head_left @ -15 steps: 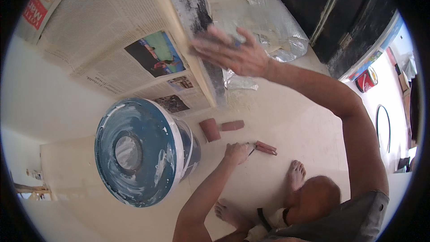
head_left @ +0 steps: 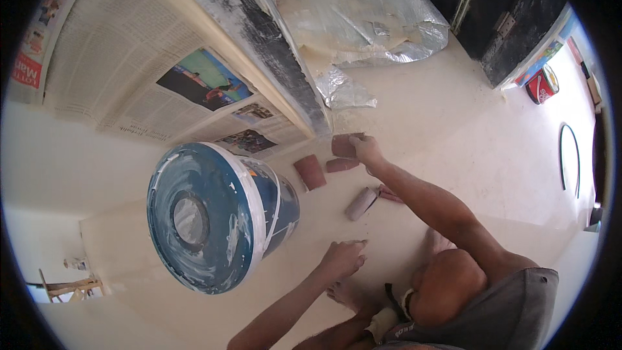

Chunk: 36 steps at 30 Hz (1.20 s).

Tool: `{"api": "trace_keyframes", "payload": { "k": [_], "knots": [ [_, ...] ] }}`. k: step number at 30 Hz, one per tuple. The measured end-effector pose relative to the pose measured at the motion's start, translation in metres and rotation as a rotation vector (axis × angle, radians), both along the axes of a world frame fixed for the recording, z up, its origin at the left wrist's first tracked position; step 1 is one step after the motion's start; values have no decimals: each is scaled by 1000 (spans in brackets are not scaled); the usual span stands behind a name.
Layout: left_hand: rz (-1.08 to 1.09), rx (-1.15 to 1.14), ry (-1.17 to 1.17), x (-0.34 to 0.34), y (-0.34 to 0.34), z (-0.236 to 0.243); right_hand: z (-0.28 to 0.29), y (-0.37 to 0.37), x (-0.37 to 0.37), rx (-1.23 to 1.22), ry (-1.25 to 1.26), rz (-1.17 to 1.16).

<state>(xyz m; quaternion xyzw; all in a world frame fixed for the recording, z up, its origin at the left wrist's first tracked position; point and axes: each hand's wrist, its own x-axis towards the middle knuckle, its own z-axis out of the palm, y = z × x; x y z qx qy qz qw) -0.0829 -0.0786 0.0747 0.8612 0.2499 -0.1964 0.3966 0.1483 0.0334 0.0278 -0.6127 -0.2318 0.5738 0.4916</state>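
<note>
rusty-red, roughly rectangular sandpaper [head_left: 343, 145] is pinched by right fingers [head_left: 359, 140]; left fingers [head_left: 354, 245] hover released.

The floor [head_left: 447, 116] is softly lit and washed out toward the right, foil [head_left: 363, 13] is streaked with glare, and corners are blackened.

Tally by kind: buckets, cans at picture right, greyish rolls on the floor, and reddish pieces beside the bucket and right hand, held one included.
Bucket: 1
Red can: 1
Greyish roll: 1
Reddish pieces: 3, one in the right hand's fingers
Total: 6

Left out: reddish material behind the roll, partly hidden, count unclear.
</note>
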Motion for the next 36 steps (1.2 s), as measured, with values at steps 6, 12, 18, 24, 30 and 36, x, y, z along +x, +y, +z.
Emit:
{"api": "trace_keyframes", "payload": {
  "k": [6,12,18,24,30,36],
  "knots": [
    [251,-211,-122,31,-1,4,-71,47,-8,-346,288,-106],
    [386,-280,-191,34,5,-3,-47,74,-3,-349,553,-88],
    [429,-363,-188,40,6,-4,-88,101,2,-285,572,-142],
    [469,-336,-215,36,9,12,-57,102,-1,-203,695,-249],
    [480,-318,-231,36,8,29,35,91,3,-122,750,-292],
    [450,-258,-303,38,6,32,204,54,7,659,190,1]
  ]
}}
